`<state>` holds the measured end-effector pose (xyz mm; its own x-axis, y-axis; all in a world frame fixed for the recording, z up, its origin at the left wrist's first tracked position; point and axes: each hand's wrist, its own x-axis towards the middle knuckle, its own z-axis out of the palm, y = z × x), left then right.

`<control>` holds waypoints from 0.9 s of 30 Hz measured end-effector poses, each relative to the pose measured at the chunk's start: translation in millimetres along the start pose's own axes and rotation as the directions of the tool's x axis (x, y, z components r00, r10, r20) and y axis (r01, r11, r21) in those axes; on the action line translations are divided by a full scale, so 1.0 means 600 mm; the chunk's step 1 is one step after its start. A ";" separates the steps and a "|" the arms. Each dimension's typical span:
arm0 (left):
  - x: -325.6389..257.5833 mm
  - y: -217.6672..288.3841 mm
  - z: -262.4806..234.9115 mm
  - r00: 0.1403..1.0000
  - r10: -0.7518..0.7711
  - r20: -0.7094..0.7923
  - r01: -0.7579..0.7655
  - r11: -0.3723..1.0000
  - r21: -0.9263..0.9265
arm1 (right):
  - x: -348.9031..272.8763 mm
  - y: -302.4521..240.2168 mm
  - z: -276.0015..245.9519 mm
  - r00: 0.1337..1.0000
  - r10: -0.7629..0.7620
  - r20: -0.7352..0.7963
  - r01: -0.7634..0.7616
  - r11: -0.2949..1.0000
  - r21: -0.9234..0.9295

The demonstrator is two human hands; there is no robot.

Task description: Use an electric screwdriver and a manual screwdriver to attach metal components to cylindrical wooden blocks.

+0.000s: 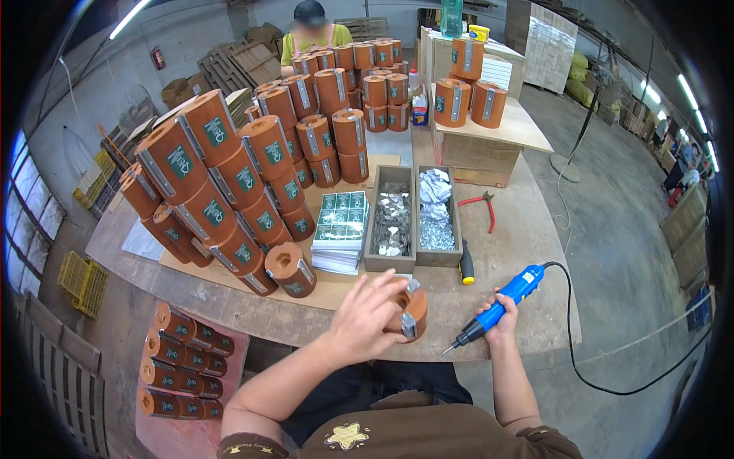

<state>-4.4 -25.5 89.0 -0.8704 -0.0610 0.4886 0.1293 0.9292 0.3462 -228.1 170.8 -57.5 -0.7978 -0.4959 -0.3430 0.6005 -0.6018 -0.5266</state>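
At the table's front edge, my left hand (368, 315) is closed around an orange-brown cylinder (417, 306) with a center hole and metal pieces at its rim. Its fingers hide part of the top. To the right, my right hand (501, 315) grips a blue electric screwdriver (514, 294). The driver's thin bit points down and left, close to the tabletop and apart from the cylinder. A black cord runs from its back end. Just beyond my left hand lies a stack of green-and-white label sheets (340, 229). A single finished-looking cylinder (290, 269) stands left of it.
Tall stacks of labeled cylinders (222, 183) fill the table's left. Two wooden bins hold metal plates (392, 218) and screws (436, 233). Red-handled pliers (489, 208) and a yellow-black screwdriver (466, 264) lie right. More cylinders (183, 356) rest lower left. Another person (321, 34) is across the table.
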 end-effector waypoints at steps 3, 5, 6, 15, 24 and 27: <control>0.058 -0.017 -0.065 0.994 0.075 -0.075 -0.063 0.987 0.147 | 0.006 -0.005 0.009 1.000 -0.029 0.009 0.030 0.998 -0.059; 0.108 -0.053 -0.095 0.974 0.131 -0.186 -0.103 0.983 0.153 | 0.020 -0.006 0.010 0.999 -0.047 0.020 0.049 0.995 -0.088; 0.142 -0.073 -0.109 0.960 0.153 -0.232 -0.112 0.977 0.183 | 0.026 -0.007 0.009 0.998 -0.063 0.004 0.063 0.993 -0.099; 0.367 -0.308 -0.227 0.919 -0.185 -0.349 0.382 0.644 0.663 | 0.053 -0.004 0.003 0.996 -0.030 0.081 0.029 0.999 0.020; 0.432 -0.473 -0.213 0.707 -0.534 -0.463 0.707 0.520 0.479 | 0.056 -0.005 0.018 0.995 -0.086 0.058 0.086 0.996 -0.003; 0.440 -0.478 -0.207 0.705 -0.571 -0.419 0.705 0.510 0.493 | 0.055 -0.005 0.021 0.993 -0.093 0.069 0.094 0.996 -0.007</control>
<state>-211.9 -353.5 218.1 -0.4886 -0.7268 0.4828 -0.7822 0.6100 0.1266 -255.5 148.5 -57.7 -0.8447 -0.4794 -0.2379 0.5223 -0.6417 -0.5616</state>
